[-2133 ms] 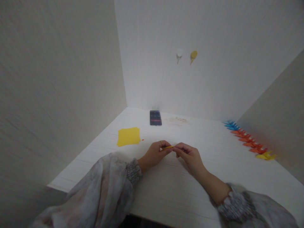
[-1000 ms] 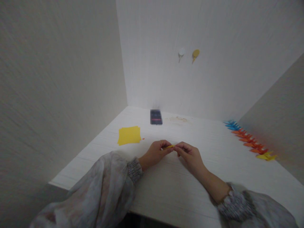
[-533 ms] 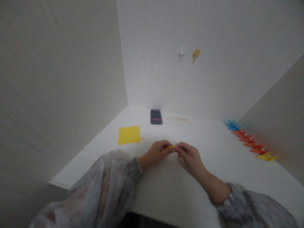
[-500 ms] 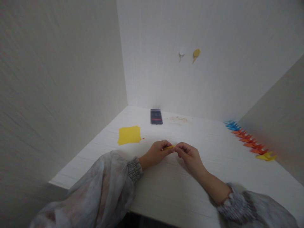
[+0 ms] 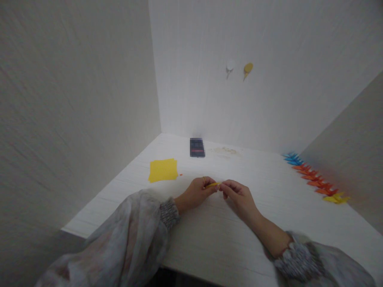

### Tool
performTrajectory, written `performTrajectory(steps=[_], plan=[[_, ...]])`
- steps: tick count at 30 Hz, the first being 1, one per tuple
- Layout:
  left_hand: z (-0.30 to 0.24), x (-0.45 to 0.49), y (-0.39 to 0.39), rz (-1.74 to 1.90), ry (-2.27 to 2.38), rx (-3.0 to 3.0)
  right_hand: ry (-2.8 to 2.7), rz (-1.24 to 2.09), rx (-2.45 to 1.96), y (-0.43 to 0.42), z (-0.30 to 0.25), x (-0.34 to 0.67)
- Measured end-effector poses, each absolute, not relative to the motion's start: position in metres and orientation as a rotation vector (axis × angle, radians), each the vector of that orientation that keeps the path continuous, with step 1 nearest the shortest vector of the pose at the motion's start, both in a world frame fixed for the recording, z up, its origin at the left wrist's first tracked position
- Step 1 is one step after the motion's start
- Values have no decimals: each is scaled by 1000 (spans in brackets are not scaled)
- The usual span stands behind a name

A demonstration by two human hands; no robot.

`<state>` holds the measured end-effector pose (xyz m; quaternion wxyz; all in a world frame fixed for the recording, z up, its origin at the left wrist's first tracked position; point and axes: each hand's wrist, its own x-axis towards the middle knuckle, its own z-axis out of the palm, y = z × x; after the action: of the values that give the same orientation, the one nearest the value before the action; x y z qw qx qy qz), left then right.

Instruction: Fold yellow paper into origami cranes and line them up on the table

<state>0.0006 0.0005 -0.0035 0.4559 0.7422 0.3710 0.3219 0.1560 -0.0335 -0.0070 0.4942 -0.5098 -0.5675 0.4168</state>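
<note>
Between my hands is a small piece of folded yellow paper, narrow and mostly covered by fingers. My left hand is closed on it, thumb below and fingers above. From the other side, my right hand pinches the paper's right end between thumb and forefinger. The fingertips of both hands nearly meet just above the table. A stack of yellow paper sheets lies to the left, beyond my left forearm. Beside the stack is a tiny orange scrap.
A dark, blurred-out object lies near the back wall. Along the right side runs a row of folded paper figures: blue, orange-red and yellow. A white hook and a yellow hook are on the wall.
My fingers have shifted very slightly around the yellow paper, with a little more of it showing. Both hands keep their hold, and the things on the table stay put.
</note>
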Motion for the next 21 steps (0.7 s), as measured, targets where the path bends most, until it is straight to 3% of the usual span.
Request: performTrajectory(steps=[21], plan=[[-4,0,0,822,790,1662,-1393,997,-1217,-33,-10,160]])
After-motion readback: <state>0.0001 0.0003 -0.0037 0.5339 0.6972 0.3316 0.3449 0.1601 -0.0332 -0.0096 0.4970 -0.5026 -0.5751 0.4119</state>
